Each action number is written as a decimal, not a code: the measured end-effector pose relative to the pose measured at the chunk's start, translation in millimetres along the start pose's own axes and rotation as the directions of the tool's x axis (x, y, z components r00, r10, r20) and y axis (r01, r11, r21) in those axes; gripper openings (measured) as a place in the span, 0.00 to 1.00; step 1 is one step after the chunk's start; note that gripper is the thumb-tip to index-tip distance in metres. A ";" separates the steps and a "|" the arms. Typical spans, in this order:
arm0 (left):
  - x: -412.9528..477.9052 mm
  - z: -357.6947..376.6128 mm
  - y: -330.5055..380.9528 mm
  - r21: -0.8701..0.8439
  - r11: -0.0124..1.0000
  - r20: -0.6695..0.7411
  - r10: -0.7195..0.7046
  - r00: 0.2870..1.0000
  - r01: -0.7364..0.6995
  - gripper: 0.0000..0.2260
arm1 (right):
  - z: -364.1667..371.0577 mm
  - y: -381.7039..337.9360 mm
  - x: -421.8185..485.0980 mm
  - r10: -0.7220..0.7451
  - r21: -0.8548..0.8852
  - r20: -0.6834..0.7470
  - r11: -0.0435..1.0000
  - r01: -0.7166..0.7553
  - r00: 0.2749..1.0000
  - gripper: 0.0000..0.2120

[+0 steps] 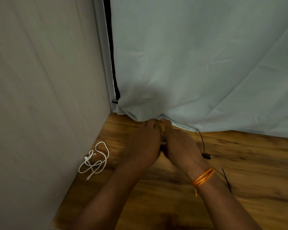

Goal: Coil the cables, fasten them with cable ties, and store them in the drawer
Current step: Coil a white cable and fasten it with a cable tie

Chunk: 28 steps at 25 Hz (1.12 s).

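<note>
Makeshift curtained work corner; type of building cannot be told. Wood-grain worktop (pixel 239 155) set into corner. Pale grey cloth (pixel 40 80) hung flat at left; light blue cloth (pixel 198 55) draped behind, creased, hem lying on worktop. Dark gap (pixel 113 63) between cloths, small clip (pixel 114 102) at its foot. Dim warm light. Loose white cable (pixel 95 160) near left cloth.

The left hand (pixel 145 143) and right hand (pixel 179 143) lie pressed side by side and cover what sits between them. Only a yellowish sliver (pixel 163 128) and a pale strip (pixel 163 143) show in the gap, too little to name. The black cable (pixel 201 141) vanishes under the cloth (pixel 189 80) at its far end. A black cable tie (pixel 227 181) slips behind the right wrist. The bottom edge cuts off both forearms.
</note>
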<state>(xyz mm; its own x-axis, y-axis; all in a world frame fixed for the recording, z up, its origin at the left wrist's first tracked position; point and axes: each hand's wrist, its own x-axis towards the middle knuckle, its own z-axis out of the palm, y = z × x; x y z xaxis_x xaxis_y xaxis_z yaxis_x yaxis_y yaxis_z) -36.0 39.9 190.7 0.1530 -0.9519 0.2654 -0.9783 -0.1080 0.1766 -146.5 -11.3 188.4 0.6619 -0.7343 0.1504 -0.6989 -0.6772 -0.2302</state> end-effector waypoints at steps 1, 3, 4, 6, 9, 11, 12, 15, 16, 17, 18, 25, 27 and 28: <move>2.9 1.5 1.8 -0.004 1.000 -0.014 -0.021 1.000 0.021 0.13 | -0.1 0.3 0.6 0.002 0.041 0.011 0.999 -0.002 1.000 0.40; 9.1 9.5 1.8 -0.035 0.998 0.005 -0.047 0.999 0.047 0.08 | -0.1 4.1 1.1 0.003 0.078 0.035 0.997 -0.006 0.999 0.42; 11.7 14.2 2.2 -0.036 0.998 0.052 -0.056 0.997 0.058 0.10 | -0.7 6.2 0.8 0.003 0.083 0.047 0.996 -0.007 0.999 0.42; 13.1 20.0 4.1 -0.018 0.998 0.185 -0.064 0.981 0.068 0.13 | -0.9 7.9 -0.9 0.002 0.123 0.080 0.992 -0.012 0.997 0.44; 11.7 22.7 5.3 0.035 0.999 0.127 -0.046 0.991 0.041 0.13 | 5.3 7.9 -3.7 -0.009 0.161 0.147 0.987 -0.015 0.989 0.47; 9.7 25.0 3.0 0.031 0.999 0.104 -0.030 0.994 0.027 0.13 | 11.9 12.6 -3.5 -0.019 0.234 0.140 0.972 -0.014 0.990 0.46; 9.8 27.0 0.5 0.023 0.999 0.112 -0.030 0.993 0.028 0.13 | 14.8 16.8 -2.3 -0.026 0.309 0.107 0.951 -0.008 0.994 0.44; 11.6 24.6 -2.4 0.052 0.997 0.111 -0.066 0.992 0.061 0.12 | 19.8 30.8 0.0 0.026 0.551 -0.076 0.834 0.020 0.997 0.32; 12.1 24.3 -2.3 0.080 0.995 0.096 -0.068 0.993 0.061 0.11 | 21.4 34.1 -1.1 0.055 0.624 -0.127 0.781 0.037 0.990 0.28; 12.7 23.4 -2.0 0.095 0.993 0.090 -0.077 0.993 0.068 0.11 | 22.5 34.5 -3.1 0.071 0.679 -0.162 0.732 0.059 0.984 0.25; 13.4 22.7 -2.1 0.105 0.992 0.087 -0.084 0.993 0.075 0.11 | 24.0 34.0 -5.1 0.080 0.707 -0.185 0.703 0.076 0.980 0.23; 21.3 15.4 2.8 0.178 0.984 0.117 -0.042 0.992 0.021 0.10 | 34.1 33.8 -9.0 0.078 0.669 -0.439 0.694 0.268 0.895 0.16; 22.4 13.9 2.8 0.183 0.983 0.110 -0.049 0.993 0.028 0.09 | 38.1 33.5 -8.6 0.116 0.691 -0.460 0.669 0.273 0.880 0.12; 22.7 14.9 1.9 0.173 0.984 0.115 -0.053 0.992 0.033 0.09 | 38.9 32.2 -8.3 0.142 0.711 -0.458 0.651 0.266 0.878 0.11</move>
<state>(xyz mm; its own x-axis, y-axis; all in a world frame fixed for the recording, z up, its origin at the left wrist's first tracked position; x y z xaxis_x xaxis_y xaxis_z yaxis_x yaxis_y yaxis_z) -36.5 13.8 182.9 0.1876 -0.9714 0.1453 -0.9822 -0.1869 0.0183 -164.0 -25.2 142.3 0.3578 -0.7620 0.5398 -0.0859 -0.6025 -0.7935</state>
